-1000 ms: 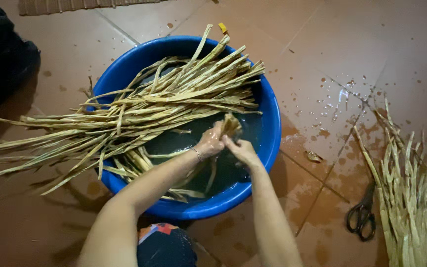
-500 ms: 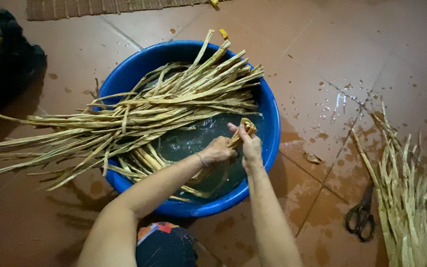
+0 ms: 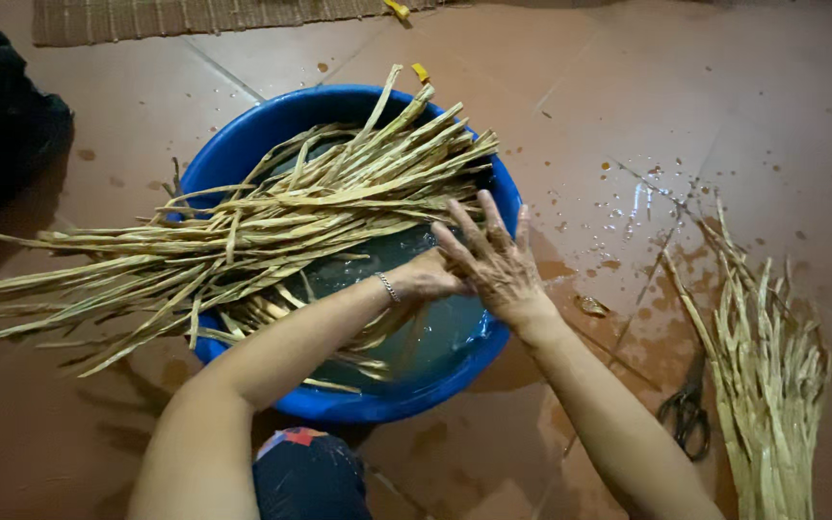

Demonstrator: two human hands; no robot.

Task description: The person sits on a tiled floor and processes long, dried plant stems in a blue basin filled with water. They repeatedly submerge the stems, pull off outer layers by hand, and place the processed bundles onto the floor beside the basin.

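basin (image 3: 243,144): glossy blue plastic | strips (image 3: 243,241): wet fibrous plant stalks, matt | floor (image 3: 724,96): smooth glazed tile, wet | scissors (image 3: 688,416): metal

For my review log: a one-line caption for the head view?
Both hands pressed together over a blue basin of soaking straw strips; scissors nearby.

The light is warm and rather dim — it comes from above and falls brightest on the middle of the reddish tiled floor (image 3: 724,106). Wet spots there give small white glare. The corners go dark, and the black bag (image 3: 2,144) loses detail. The fingers of the right hand (image 3: 498,260) are slightly blurred — edges bend a little.
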